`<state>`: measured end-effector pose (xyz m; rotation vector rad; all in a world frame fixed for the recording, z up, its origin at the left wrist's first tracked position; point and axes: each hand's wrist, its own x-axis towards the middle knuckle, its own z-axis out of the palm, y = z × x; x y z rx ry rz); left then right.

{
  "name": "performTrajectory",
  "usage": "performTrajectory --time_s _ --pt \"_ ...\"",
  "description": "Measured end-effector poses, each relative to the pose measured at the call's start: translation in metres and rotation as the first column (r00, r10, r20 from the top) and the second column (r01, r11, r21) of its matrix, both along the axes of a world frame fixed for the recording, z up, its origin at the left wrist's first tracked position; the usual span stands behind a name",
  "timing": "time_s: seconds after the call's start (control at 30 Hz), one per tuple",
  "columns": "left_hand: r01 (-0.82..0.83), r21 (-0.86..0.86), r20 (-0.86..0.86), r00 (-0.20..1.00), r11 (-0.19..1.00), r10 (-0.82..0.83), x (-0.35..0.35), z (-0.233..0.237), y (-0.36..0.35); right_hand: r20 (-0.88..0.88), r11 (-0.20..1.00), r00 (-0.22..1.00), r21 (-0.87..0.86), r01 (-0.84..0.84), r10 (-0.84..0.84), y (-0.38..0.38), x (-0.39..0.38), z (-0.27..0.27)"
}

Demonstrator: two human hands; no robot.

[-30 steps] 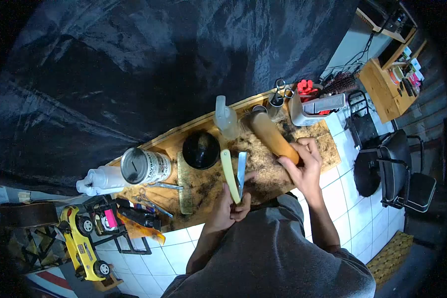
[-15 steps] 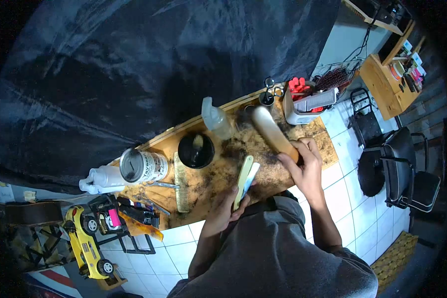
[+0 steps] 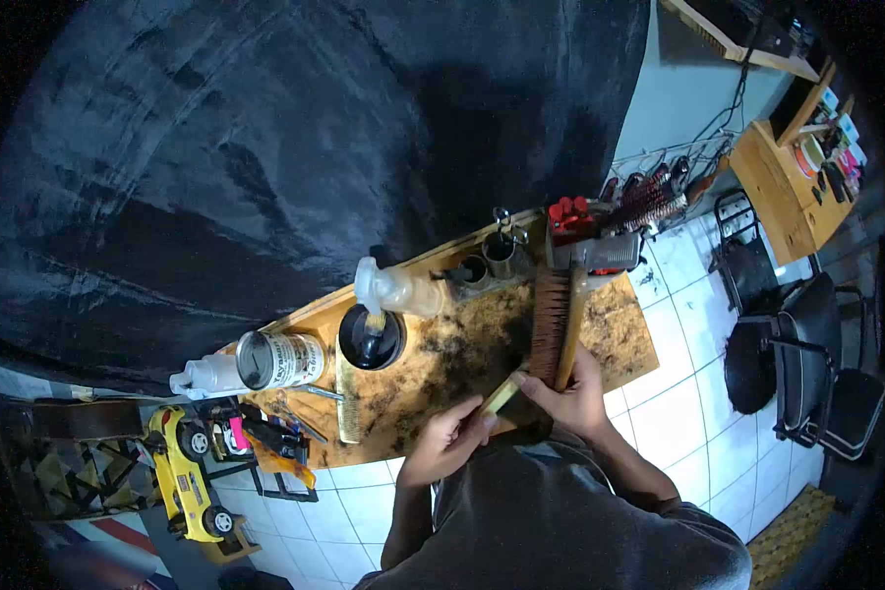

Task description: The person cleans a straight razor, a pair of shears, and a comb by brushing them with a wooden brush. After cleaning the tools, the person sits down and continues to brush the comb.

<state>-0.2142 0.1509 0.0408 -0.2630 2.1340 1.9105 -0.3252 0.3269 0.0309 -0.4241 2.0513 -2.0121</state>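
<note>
My left hand (image 3: 449, 442) is closed around a pale yellow razor (image 3: 502, 396), which looks like a folding straight razor. Its far end reaches my right thumb; whether they touch is hard to tell. In my right hand (image 3: 575, 398) is a wooden-handled brush (image 3: 551, 329) with long brown bristles, held upright in the view with the bristles facing left. Both hands are at the near edge of a wooden table (image 3: 624, 339) strewn with dark hair clippings. Left of the hands lie a pale comb (image 3: 350, 408) and a black bowl (image 3: 393, 359) with a small brush in it.
A spray bottle (image 3: 403, 291) stands behind the bowl. Further left are a labelled can (image 3: 283, 360) and a white bottle (image 3: 206, 377). Metal cups (image 3: 501, 254) and a bin with red clips (image 3: 572, 218) line the back right. A black chair (image 3: 806, 344) stands right.
My view has shifted slightly. The brush has turned so its bristles show, and my right hand has come closer to the left. The razor now points toward the right hand, its blade no longer distinct.
</note>
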Motion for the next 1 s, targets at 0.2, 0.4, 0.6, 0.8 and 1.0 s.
performTrajectory --time_s 0.2,0.4,0.6,0.8,1.0 --pt "-0.281 0.157 -0.105 0.949 0.947 0.299 -0.009 0.026 -0.006 0.101 0.989 0.985 -0.067 -0.131 0.138 0.01 -0.032 -0.009" --pt "-0.527 0.121 -0.226 0.81 0.841 0.541 -0.028 0.033 0.011 0.122 0.964 0.958 0.03 -0.264 0.259 0.006 -0.046 -0.003" --pt "-0.81 -0.241 -0.643 0.546 0.534 0.538 -0.07 0.042 0.018 0.005 0.981 0.983 0.062 -0.185 0.185 0.013 -0.055 0.001" --pt "-0.747 -0.517 -0.612 0.664 0.419 0.429 -0.109 0.043 0.024 0.164 0.968 0.961 0.082 -0.237 0.222 0.012 -0.062 -0.006" --pt "-0.626 -0.664 -0.481 0.776 0.408 0.407 -0.132 0.038 0.023 0.191 0.958 0.947 0.078 -0.277 0.258 0.009 -0.067 -0.007"
